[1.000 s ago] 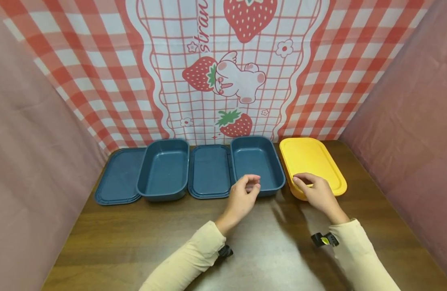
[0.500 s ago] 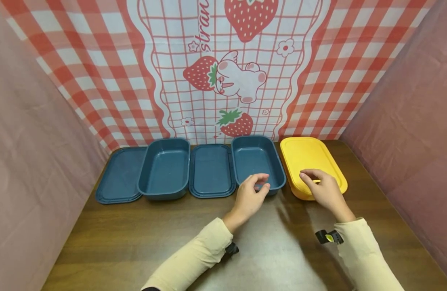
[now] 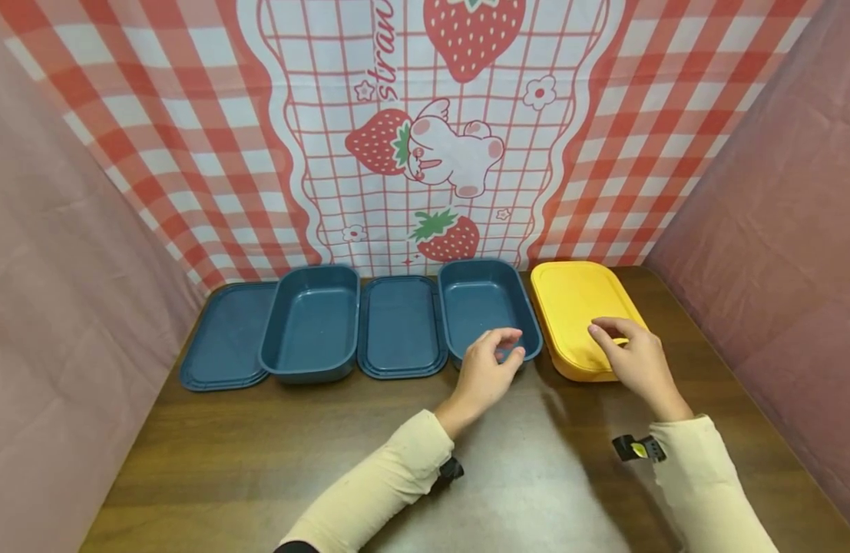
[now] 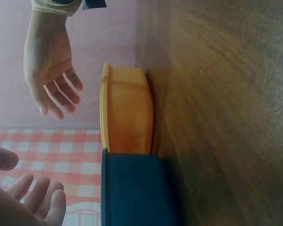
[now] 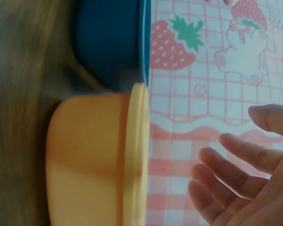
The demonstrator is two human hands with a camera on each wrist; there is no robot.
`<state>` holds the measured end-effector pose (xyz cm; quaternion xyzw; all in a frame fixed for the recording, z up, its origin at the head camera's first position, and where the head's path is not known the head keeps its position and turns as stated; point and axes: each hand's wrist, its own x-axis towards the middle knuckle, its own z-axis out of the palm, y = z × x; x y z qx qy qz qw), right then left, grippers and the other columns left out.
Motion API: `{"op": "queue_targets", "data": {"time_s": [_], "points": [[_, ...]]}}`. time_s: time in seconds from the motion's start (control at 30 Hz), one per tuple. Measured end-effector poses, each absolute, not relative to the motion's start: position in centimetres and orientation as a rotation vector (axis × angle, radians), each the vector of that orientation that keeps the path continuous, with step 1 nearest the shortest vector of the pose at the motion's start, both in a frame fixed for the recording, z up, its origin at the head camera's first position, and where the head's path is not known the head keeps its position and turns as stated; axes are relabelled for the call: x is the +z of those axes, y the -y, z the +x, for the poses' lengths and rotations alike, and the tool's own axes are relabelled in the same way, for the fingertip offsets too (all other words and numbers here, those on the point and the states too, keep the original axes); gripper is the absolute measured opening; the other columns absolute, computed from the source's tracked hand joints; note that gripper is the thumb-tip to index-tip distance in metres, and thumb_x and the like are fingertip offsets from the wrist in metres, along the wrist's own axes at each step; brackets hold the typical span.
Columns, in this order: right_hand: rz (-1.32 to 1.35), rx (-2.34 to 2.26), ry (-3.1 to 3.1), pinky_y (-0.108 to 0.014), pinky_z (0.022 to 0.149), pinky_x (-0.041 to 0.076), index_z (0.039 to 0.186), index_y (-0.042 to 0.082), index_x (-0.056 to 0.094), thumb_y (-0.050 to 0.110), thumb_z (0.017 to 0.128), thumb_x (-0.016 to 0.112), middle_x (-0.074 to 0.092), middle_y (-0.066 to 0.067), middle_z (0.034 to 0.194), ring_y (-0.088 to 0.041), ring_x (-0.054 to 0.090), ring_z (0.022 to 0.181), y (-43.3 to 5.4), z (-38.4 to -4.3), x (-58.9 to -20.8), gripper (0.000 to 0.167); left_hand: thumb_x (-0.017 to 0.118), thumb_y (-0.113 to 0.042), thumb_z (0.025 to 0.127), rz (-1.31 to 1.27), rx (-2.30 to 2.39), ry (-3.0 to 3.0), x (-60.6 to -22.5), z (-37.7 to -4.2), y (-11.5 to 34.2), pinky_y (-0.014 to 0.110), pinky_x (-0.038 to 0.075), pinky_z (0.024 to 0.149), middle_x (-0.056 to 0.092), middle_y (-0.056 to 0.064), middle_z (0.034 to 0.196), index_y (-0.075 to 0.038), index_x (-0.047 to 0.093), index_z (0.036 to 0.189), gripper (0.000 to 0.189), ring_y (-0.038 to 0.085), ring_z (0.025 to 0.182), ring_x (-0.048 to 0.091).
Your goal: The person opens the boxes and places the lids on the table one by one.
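My left hand point(image 3: 487, 374) hovers over the near edge of the right-hand blue container point(image 3: 490, 307), fingers loosely bent and holding nothing. The right hand point(image 3: 635, 361) hangs above the yellow container point(image 3: 580, 370), whose yellow lid point(image 3: 583, 307) is on top. In the right wrist view its fingers point(image 5: 231, 174) are spread apart from the lid, with nothing between them. In the left wrist view both hands show raised beside the containers, with gaps between them and the walls.
A second open blue container point(image 3: 312, 326) stands to the left. One blue lid point(image 3: 402, 326) lies between the blue containers, and another blue lid point(image 3: 227, 338) lies at the far left. Behind the row hangs a strawberry-patterned cloth point(image 3: 459, 153). Pink cloth point(image 3: 763, 230) borders the wooden table point(image 3: 259, 461).
Both hands have drifted to the right, the left across the blue container's front and the right across the yellow lid. The containers and lids have stayed in place.
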<state>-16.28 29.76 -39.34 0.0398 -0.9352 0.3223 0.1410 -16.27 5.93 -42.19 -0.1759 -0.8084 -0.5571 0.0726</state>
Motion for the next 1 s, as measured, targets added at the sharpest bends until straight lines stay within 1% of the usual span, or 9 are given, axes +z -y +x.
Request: {"op": "queue_targets", "data": {"time_s": [0.17, 0.3, 0.4, 0.77, 0.9, 1.0], "points": [[0.065, 0.905, 2.677, -0.002, 0.068, 0.036, 0.117, -0.004, 0.066, 0.029, 0.099, 0.055, 0.067, -0.026, 0.11, -0.037, 0.06, 0.101, -30.8, -16.4, -39.9, 0.039, 0.06, -0.017, 0.094, -0.545, -1.658, 2.45, -42.4, -16.4, -6.4, 0.022, 0.053, 0.087, 0.069, 0.006, 0.114, -0.009, 0.066, 0.119, 0.027, 0.016, 0.104, 0.064], [0.044, 0.9, 2.661, 0.001, 0.068, 0.034, 0.117, -0.004, 0.065, 0.029, 0.1, 0.055, 0.066, -0.026, 0.113, -0.037, 0.059, 0.102, -31.3, -16.4, -40.2, 0.039, 0.06, -0.018, 0.095, -0.567, -1.658, 2.477, -42.6, -16.2, -7.0, 0.02, 0.052, 0.087, 0.068, 0.006, 0.114, -0.009, 0.066, 0.12, 0.028, 0.016, 0.104, 0.064], [0.038, 0.896, 2.654, 0.001, 0.069, 0.033, 0.117, -0.004, 0.065, 0.03, 0.1, 0.054, 0.065, -0.026, 0.112, -0.036, 0.059, 0.101, -31.5, -16.5, -40.3, 0.04, 0.06, -0.018, 0.095, -0.578, -1.663, 2.486, -42.7, -16.2, -7.3, 0.02, 0.052, 0.088, 0.068, 0.006, 0.115, -0.01, 0.066, 0.121, 0.027, 0.016, 0.104, 0.063], [-0.029, 0.85, 2.627, -0.006, 0.069, 0.035, 0.116, -0.005, 0.066, 0.029, 0.099, 0.055, 0.064, -0.028, 0.112, -0.04, 0.06, 0.101, -32.9, -16.7, -40.5, 0.039, 0.06, -0.018, 0.095, -0.625, -1.638, 2.517, -43.0, -16.3, -8.4, 0.016, 0.051, 0.086, 0.068, 0.007, 0.112, -0.008, 0.066, 0.118, 0.026, 0.015, 0.102, 0.065], [-0.053, 0.839, 2.62, -0.013, 0.069, 0.037, 0.115, -0.006, 0.066, 0.028, 0.099, 0.055, 0.063, -0.029, 0.11, -0.042, 0.06, 0.1, -33.4, -16.6, -40.6, 0.039, 0.06, -0.017, 0.095, -0.632, -1.659, 2.53, -43.1, -16.2, -8.8, 0.015, 0.051, 0.086, 0.069, 0.006, 0.112, -0.006, 0.067, 0.117, 0.026, 0.013, 0.1, 0.065], [-0.062, 0.82, 2.604, -0.02, 0.069, 0.038, 0.114, -0.007, 0.066, 0.027, 0.098, 0.056, 0.063, -0.03, 0.109, -0.043, 0.06, 0.098, -33.8, -16.8, -40.7, 0.038, 0.06, -0.017, 0.095, -0.644, -1.674, 2.536, -43.2, -16.1, -9.1, 0.013, 0.051, 0.084, 0.07, 0.005, 0.11, -0.006, 0.068, 0.116, 0.025, 0.009, 0.097, 0.066]]}}
